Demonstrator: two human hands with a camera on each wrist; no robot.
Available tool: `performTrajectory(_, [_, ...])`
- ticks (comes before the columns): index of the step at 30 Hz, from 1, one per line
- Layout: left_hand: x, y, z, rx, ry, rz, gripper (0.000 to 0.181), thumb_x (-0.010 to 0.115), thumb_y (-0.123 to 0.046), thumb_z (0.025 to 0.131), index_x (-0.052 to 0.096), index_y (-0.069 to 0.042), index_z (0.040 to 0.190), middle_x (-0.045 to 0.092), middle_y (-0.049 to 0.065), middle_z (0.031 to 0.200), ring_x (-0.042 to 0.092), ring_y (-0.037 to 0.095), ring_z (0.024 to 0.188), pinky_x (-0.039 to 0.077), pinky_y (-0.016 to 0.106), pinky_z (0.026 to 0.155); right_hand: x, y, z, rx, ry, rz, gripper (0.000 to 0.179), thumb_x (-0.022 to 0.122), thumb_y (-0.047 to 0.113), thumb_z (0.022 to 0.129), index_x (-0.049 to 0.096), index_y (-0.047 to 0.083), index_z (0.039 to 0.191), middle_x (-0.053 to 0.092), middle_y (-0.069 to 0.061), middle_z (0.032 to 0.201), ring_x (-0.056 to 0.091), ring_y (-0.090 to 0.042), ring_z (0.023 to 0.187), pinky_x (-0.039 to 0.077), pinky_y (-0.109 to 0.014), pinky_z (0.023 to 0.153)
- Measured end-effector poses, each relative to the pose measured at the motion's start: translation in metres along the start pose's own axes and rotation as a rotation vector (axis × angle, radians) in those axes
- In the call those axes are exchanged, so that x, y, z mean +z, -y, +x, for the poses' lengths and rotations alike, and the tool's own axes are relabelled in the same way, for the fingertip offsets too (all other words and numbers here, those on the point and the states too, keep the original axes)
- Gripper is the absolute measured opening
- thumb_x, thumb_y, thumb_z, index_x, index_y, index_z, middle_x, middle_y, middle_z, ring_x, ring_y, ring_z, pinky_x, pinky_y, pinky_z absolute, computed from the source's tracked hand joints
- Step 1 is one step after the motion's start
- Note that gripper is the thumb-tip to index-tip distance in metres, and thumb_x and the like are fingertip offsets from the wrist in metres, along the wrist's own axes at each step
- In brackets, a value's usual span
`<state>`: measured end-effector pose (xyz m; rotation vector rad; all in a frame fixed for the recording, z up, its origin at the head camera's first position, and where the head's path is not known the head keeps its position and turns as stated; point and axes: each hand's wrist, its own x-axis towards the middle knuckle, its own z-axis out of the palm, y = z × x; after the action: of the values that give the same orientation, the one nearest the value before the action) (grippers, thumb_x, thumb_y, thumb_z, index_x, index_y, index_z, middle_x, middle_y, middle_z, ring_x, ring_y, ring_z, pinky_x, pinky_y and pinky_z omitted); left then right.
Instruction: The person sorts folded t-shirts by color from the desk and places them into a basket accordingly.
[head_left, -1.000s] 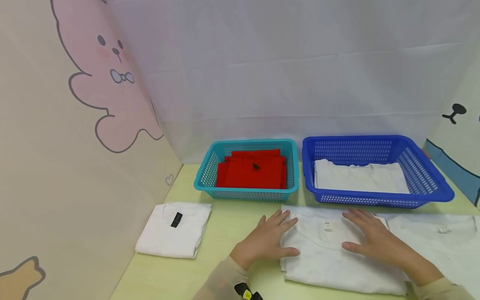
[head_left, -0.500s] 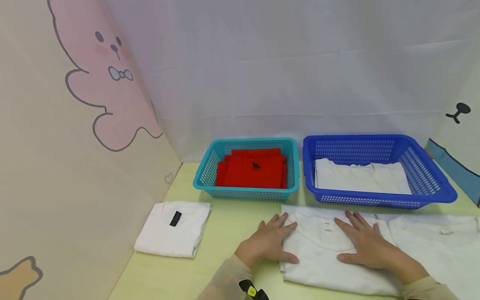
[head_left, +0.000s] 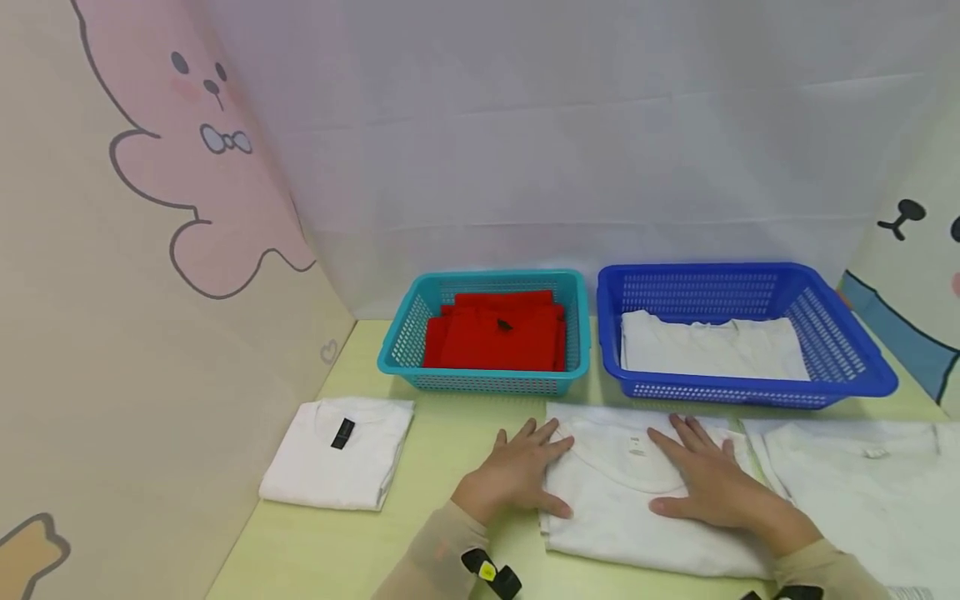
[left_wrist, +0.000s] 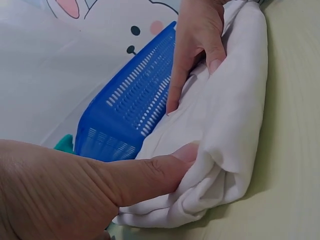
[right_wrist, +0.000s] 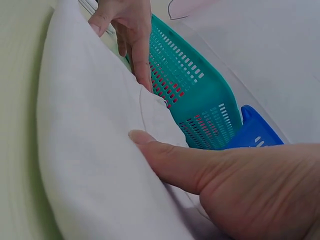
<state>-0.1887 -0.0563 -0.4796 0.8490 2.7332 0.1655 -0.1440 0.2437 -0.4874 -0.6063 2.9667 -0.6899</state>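
Observation:
A folded white T-shirt (head_left: 615, 525) lies flat, collar and printed neck label toward the baskets. On its left edge rests my left hand (head_left: 513, 471), fingers spread, thumb on the cloth. My right hand (head_left: 708, 479) lies on the shirt's right half, its fingers straight and spread too. In the left wrist view, my left thumb (left_wrist: 150, 175) touches the layered folds at the shirt's edge. The right wrist view shows my right thumb (right_wrist: 170, 160) resting on the smooth cloth. Another white T-shirt (head_left: 870, 508) lies just to the right, running out of frame.
Behind the shirt stand a teal basket (head_left: 480, 385) with folded red shirts (head_left: 495, 337) and a blue basket (head_left: 750, 392) with a folded white shirt (head_left: 705, 350). A folded white shirt with a black label (head_left: 337, 467) lies at the left of the yellow table (head_left: 300, 567).
My right hand has moved left across the shirt. The shirt and my left hand have shifted slightly left, and a narrow gap shows beside the right-hand shirt. The head view has turned slightly.

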Motion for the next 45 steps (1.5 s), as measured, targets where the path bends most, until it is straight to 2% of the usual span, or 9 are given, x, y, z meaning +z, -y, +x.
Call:
performTrajectory(10, [-0.005, 0.015, -0.014, -0.014, 0.011, -0.033, 0.099, 0.076, -0.064, 0.067, 0.032, -0.034, 0.151, 0.018, -0.002, 0.159, 0.016, 0.032, 0.145, 0.021, 0.067, 0.105, 0.01, 0.017, 0.012, 0.02, -0.008, -0.011, 0.1, 0.069, 0.069, 0.071, 0.042, 0.008, 0.145, 0.022, -0.032, 0.15, 0.016, -0.054, 0.137, 0.007, -0.084, 0.088])
performTrajectory(20, [-0.008, 0.029, -0.025, -0.009, 0.008, -0.035, 0.098, 0.076, -0.064, 0.067, 0.033, -0.033, 0.151, 0.019, -0.001, 0.159, 0.018, 0.033, 0.144, 0.023, 0.067, 0.105, 0.019, 0.027, 0.021, 0.02, -0.009, 0.004, 0.1, 0.069, 0.069, 0.07, 0.042, 0.009, 0.145, 0.023, -0.031, 0.151, 0.015, -0.052, 0.138, 0.008, -0.083, 0.09])
performTrajectory(23, [-0.007, 0.032, -0.025, 0.009, 0.008, -0.04, 0.098, 0.075, -0.063, 0.069, 0.032, -0.032, 0.151, 0.019, 0.001, 0.159, 0.018, 0.033, 0.144, 0.022, 0.066, 0.106, 0.02, 0.027, 0.023, 0.018, -0.001, 0.005, 0.099, 0.069, 0.068, 0.071, 0.042, 0.009, 0.146, 0.023, -0.031, 0.151, 0.015, -0.052, 0.138, 0.008, -0.083, 0.091])
performTrajectory(30, [-0.01, 0.034, -0.026, 0.049, -0.024, -0.116, 0.09, 0.073, -0.058, 0.076, 0.034, -0.027, 0.151, 0.02, 0.008, 0.159, 0.018, 0.032, 0.144, 0.02, 0.062, 0.109, -0.003, 0.022, 0.012, 0.024, -0.034, 0.086, 0.089, 0.074, 0.053, 0.077, 0.042, 0.005, 0.144, 0.022, -0.033, 0.15, 0.017, -0.054, 0.136, 0.018, -0.074, 0.1])
performTrajectory(34, [-0.014, 0.032, -0.025, 0.007, -0.066, -0.137, 0.084, 0.07, -0.057, 0.08, 0.036, -0.025, 0.15, 0.023, 0.011, 0.157, 0.024, 0.033, 0.142, 0.024, 0.058, 0.109, -0.021, 0.017, 0.001, 0.081, -0.053, 0.11, 0.087, 0.074, 0.052, 0.078, 0.042, 0.005, 0.144, 0.023, -0.034, 0.149, 0.021, -0.055, 0.133, 0.024, -0.073, 0.097])
performTrajectory(40, [-0.016, 0.025, -0.025, -0.064, -0.126, -0.145, 0.078, 0.069, -0.056, 0.081, 0.044, -0.021, 0.146, 0.041, 0.016, 0.146, 0.044, 0.034, 0.128, 0.041, 0.048, 0.101, -0.032, 0.0, -0.01, 0.149, -0.038, 0.097, 0.085, 0.071, 0.053, 0.08, 0.042, 0.003, 0.142, 0.027, -0.041, 0.143, 0.027, -0.062, 0.125, 0.027, -0.077, 0.089])
performTrajectory(43, [-0.014, 0.022, -0.025, -0.075, -0.152, -0.159, 0.073, 0.07, -0.053, 0.082, 0.049, -0.019, 0.143, 0.053, 0.013, 0.134, 0.051, 0.031, 0.118, 0.045, 0.043, 0.095, -0.037, -0.005, -0.013, 0.161, -0.035, 0.103, 0.081, 0.07, 0.051, 0.082, 0.046, 0.0, 0.14, 0.038, -0.038, 0.138, 0.038, -0.059, 0.121, 0.033, -0.073, 0.09])
performTrajectory(45, [-0.013, 0.02, -0.025, -0.078, -0.167, -0.16, 0.071, 0.07, -0.052, 0.082, 0.051, -0.017, 0.141, 0.059, 0.011, 0.124, 0.054, 0.029, 0.111, 0.047, 0.04, 0.09, -0.039, -0.006, -0.014, 0.169, -0.016, 0.115, 0.079, 0.069, 0.05, 0.084, 0.047, -0.002, 0.139, 0.054, -0.031, 0.124, 0.052, -0.048, 0.11, 0.042, -0.064, 0.086])
